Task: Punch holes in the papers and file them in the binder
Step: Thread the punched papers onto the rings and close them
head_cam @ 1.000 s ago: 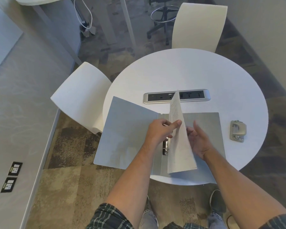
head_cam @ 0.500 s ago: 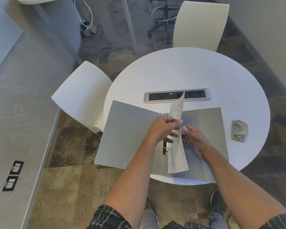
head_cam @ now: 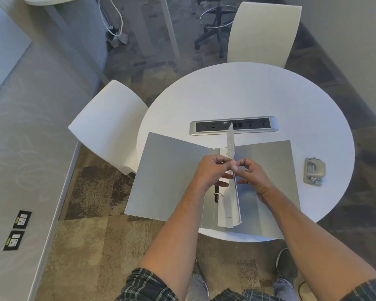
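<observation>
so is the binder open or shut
Open: the binder lies flat on the table, both covers spread, while both hands hold the papers on edge over its spine.

Grey binder [head_cam: 172, 177], white table [head_cam: 237, 94]

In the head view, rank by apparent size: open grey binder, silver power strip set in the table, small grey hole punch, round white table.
1. Round white table
2. Open grey binder
3. Silver power strip
4. Small grey hole punch

The differences are plain; nearness does not change the order.
</observation>
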`<act>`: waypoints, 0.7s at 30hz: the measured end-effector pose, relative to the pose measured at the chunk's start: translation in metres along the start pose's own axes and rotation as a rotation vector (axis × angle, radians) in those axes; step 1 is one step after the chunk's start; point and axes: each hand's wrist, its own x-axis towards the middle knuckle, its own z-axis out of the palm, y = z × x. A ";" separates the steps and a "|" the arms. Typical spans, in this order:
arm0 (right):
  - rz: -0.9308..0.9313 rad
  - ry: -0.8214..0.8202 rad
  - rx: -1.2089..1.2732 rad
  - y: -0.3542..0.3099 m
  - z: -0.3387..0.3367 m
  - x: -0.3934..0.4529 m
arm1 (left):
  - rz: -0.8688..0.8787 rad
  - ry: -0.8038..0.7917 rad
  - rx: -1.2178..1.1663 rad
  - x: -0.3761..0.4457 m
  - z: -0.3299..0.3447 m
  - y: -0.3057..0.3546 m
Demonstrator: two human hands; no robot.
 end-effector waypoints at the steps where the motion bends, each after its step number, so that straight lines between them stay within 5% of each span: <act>1: -0.002 0.002 -0.003 0.000 0.000 0.000 | 0.001 -0.001 -0.018 0.000 0.001 -0.001; 21: -0.045 0.008 0.010 0.002 0.000 0.001 | -0.021 0.005 -0.108 -0.001 0.000 -0.006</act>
